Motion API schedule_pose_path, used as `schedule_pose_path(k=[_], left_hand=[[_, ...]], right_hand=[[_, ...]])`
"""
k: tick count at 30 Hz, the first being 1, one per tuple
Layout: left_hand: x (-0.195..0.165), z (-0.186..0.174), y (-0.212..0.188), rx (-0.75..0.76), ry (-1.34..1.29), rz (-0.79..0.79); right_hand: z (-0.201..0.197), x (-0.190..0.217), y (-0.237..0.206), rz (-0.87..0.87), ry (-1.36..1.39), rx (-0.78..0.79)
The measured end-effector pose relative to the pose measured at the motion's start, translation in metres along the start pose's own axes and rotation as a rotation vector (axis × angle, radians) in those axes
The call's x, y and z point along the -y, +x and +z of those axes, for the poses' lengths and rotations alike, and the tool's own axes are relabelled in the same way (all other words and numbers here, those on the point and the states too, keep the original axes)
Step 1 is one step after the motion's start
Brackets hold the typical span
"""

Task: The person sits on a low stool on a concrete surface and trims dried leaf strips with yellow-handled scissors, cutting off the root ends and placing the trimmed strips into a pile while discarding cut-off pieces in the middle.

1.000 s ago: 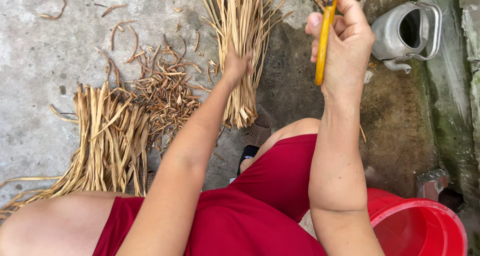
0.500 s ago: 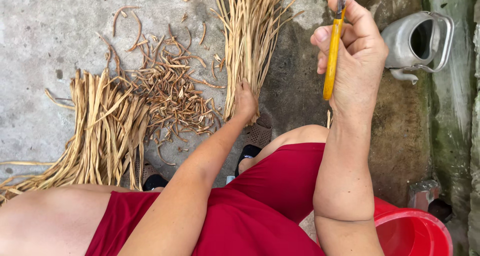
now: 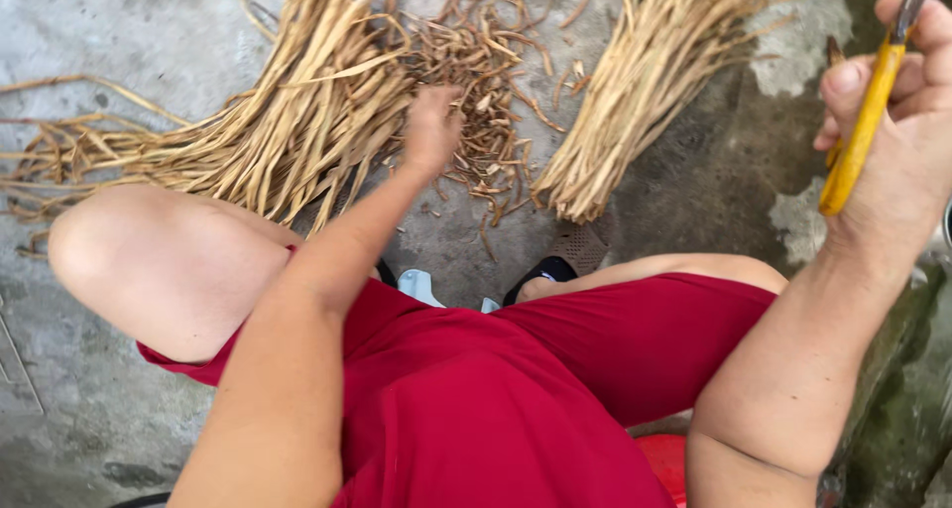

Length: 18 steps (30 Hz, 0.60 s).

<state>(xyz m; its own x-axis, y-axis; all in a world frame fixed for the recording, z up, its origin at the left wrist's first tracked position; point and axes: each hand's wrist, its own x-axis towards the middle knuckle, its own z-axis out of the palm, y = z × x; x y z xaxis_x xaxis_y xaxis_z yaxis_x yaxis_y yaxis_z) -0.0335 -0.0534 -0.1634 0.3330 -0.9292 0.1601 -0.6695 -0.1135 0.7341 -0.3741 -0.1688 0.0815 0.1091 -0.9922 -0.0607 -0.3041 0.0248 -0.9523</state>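
Reaching down with my left hand (image 3: 431, 131), I have carried it across from the right-hand bundle of stems (image 3: 645, 82), where it was a moment ago, to the left-hand bundle of stems (image 3: 268, 131). My fingers are curled down onto the stem ends where that bundle meets the heap of short dark clippings (image 3: 486, 92), touching them; whether they have closed around a stem yet I cannot tell, since the back of my hand hides the tips.

My right hand (image 3: 897, 141) has stayed raised at the right edge of the view, clenched around the yellow handle of the scissors (image 3: 858, 136), blades pointing up and out of sight.

Both bundles lie on the bare concrete floor (image 3: 119, 32): the left one fans out toward the floor's left edge, beside my bare knee (image 3: 149, 260), and the right one lies well apart from it, toward the top right. The clippings sit between them. By my reading, the move from one bundle to the other means I am now working from the left pile, scissors ready.
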Motion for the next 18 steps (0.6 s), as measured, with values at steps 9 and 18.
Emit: schedule_pose_path(k=[9,18], left_hand=[[0.091,-0.117,0.045,0.051,0.429,-0.332],[0.091,-0.105,0.046,0.151,0.443,-0.411]], right_hand=[[0.034,0.002,0.007,-0.011,-0.124,-0.038],[0.068,0.019,0.009,0.023,-0.191,-0.008]])
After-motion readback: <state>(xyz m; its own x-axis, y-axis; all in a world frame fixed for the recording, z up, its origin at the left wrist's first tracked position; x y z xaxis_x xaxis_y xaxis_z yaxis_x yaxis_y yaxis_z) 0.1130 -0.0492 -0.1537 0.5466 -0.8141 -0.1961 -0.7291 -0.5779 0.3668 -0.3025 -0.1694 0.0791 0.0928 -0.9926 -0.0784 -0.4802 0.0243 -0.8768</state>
